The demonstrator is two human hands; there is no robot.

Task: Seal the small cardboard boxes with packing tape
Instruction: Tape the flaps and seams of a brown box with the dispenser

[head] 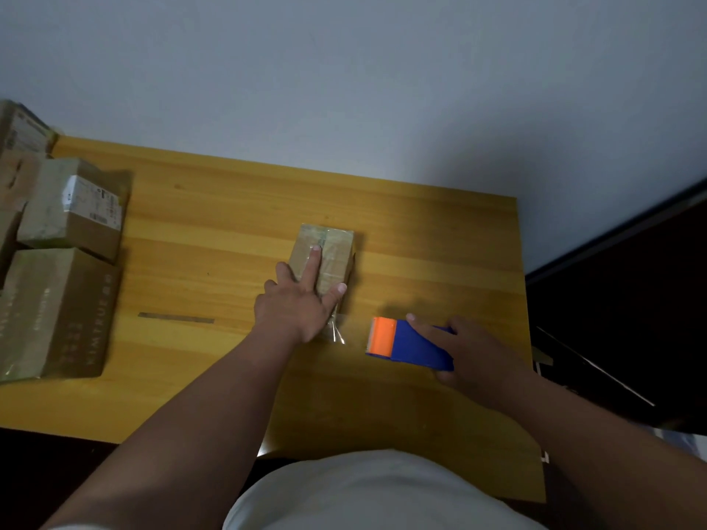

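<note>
A small cardboard box lies in the middle of the yellow wooden table, with clear tape running along its top seam. My left hand rests flat on the box's near end, fingers spread and the index finger pressing on the tape. A loose tail of clear tape hangs off the box's near edge onto the table. To the right of the box, my right hand grips a blue tape dispenser with an orange front, held just above the table.
Several larger cardboard boxes are stacked at the table's left side, one with a white shipping label. A short grey strip lies on the table left of my left arm. A dark piece of furniture stands beyond the right edge.
</note>
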